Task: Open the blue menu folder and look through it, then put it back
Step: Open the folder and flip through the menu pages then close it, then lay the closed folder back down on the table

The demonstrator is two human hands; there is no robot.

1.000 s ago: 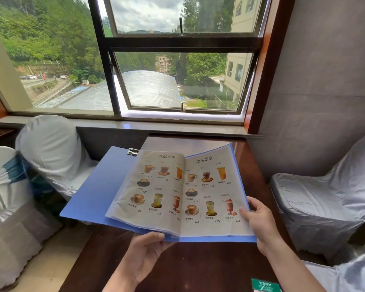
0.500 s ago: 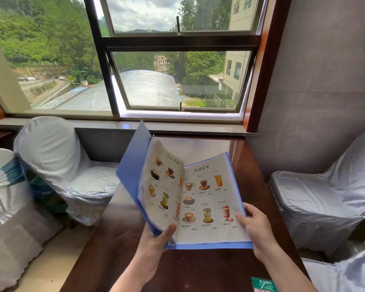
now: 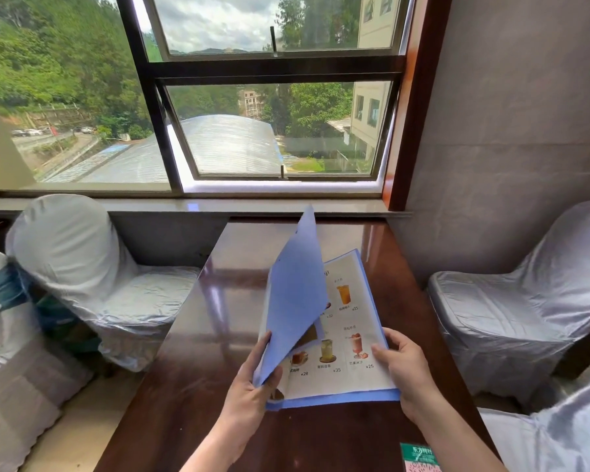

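Observation:
The blue menu folder [image 3: 295,294] is held half shut above the dark wooden table [image 3: 225,321]. Its front cover stands steeply, swung over toward the right page, which shows drink pictures and prices. My left hand [image 3: 252,393] grips the bottom edge of that cover and the pages under it. My right hand [image 3: 404,369] holds the lower right corner of the folder, thumb on the page. The left-hand pages are hidden behind the cover.
Chairs in silvery covers stand at the left [image 3: 82,267] and the right [image 3: 532,301] of the table. A green and pink card [image 3: 419,458] lies near the table's front right edge. A window sill [image 3: 218,206] and window are behind the table.
My left hand has swung the front cover and left pages up and over to the right, from lying flat open to nearly closed. My right hand has stayed at the lower right corner.

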